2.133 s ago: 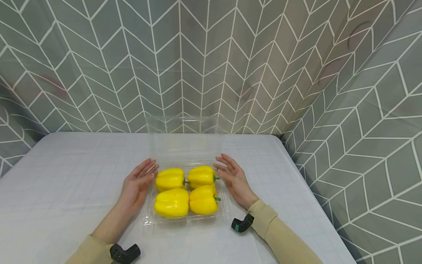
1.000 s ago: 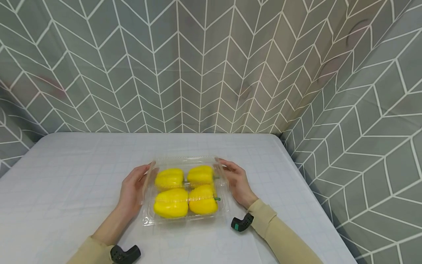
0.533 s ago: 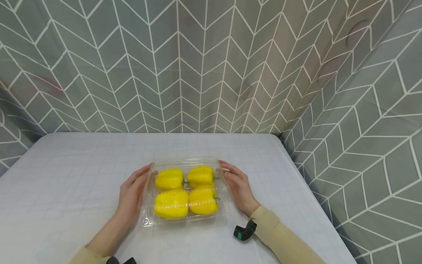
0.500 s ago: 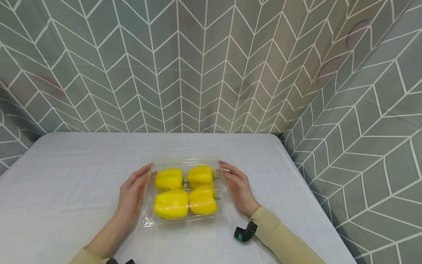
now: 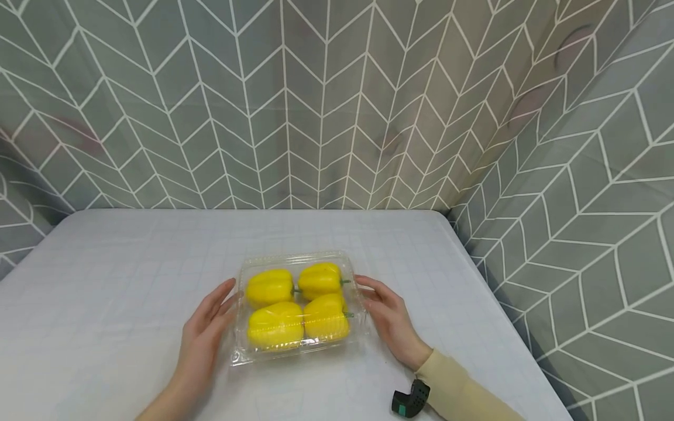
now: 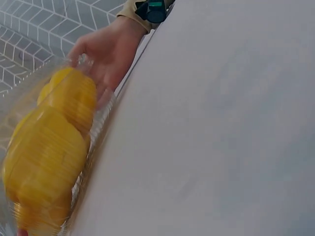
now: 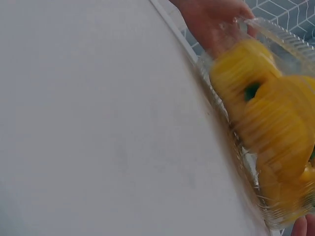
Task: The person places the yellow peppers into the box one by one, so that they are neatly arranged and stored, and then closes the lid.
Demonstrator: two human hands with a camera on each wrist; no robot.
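Neither grip holds anything: the left hand (image 5: 204, 328) lies with fingers straight along the left edge of the clear box (image 5: 296, 304), the right hand (image 5: 390, 316) the same along its right edge, fingertips touching the plastic. The box, lid down over four yellow peppers (image 5: 297, 305), sits mid-surface (image 5: 105, 292). Open room spreads left and far; the surface's right edge is nearer.
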